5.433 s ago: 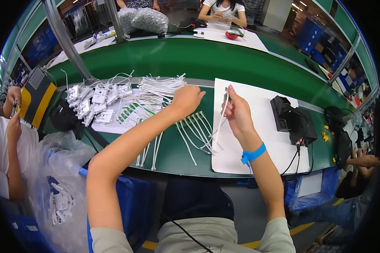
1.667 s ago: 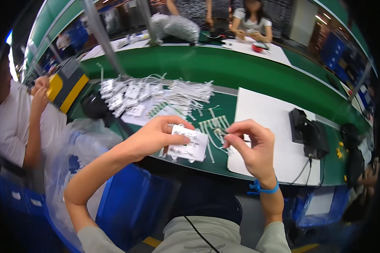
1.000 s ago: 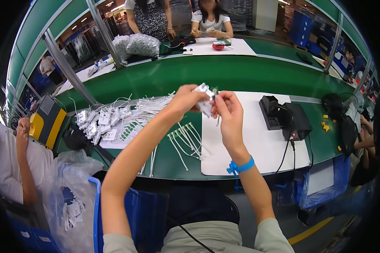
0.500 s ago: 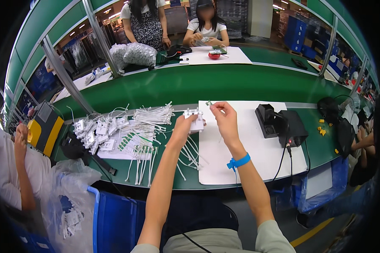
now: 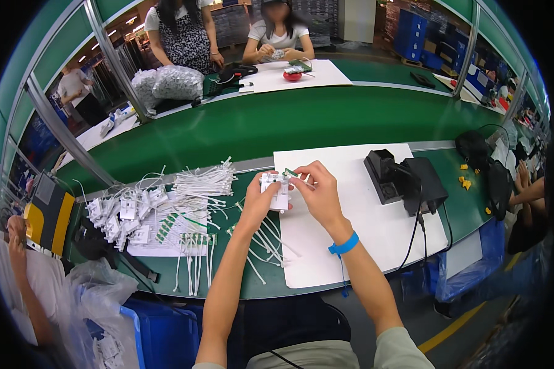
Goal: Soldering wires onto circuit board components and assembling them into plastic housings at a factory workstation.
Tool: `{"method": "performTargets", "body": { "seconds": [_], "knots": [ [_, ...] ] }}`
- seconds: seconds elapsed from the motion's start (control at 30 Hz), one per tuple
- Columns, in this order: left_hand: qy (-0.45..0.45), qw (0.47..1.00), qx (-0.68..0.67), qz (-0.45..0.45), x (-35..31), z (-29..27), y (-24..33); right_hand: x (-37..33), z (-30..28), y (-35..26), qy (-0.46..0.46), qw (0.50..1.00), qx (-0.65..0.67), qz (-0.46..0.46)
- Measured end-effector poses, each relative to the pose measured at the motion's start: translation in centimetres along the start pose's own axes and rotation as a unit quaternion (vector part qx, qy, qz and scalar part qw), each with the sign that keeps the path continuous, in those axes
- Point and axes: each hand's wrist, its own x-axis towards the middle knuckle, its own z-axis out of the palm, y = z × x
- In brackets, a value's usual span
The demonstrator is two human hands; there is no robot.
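Note:
My left hand is closed around a white plastic housing, thumb on its face, above the left edge of a white board. Between thumb and fingertips, my right hand pinches a small green circuit board at the upper right corner of the housing. Whether the two parts touch, I cannot tell. A blue strap with a cord circles my right wrist. Left of my hands lie a pile of white housings, a row of small green circuit boards and bundles of white cables.
A black device with cords stands on the white board. Yellow pieces lie farther right. A yellow-black machine and a person are at the left. Two people are across the green bench, another at the right. A blue bin stands below.
My right hand has brought the small green circuit board down and left to the white housing. The whole view has shifted slightly.

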Motion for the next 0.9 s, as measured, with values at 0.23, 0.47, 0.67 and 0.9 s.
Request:
{"method": "performTargets", "body": {
  "seconds": [0.23,0.47,0.67,0.9],
  "knots": [
    [-0.051,0.992,-0.109,0.040,-1.0,0.3,-0.4,-0.2,0.0,-0.5,0.024,0.997,-0.051,-0.058],
    [-0.039,0.993,-0.091,0.063,-1.6,0.7,-0.7,-0.5,0.3,-0.7,0.008,0.985,-0.114,-0.130],
    [-0.028,0.993,-0.082,0.078,-1.8,1.1,-0.6,-0.5,0.2,-0.4,0.022,0.972,-0.171,-0.157],
    [-0.025,0.993,-0.070,0.095,-2.3,1.6,-0.3,-0.8,0.3,-0.9,0.007,0.975,-0.167,-0.149]
  ]
}}
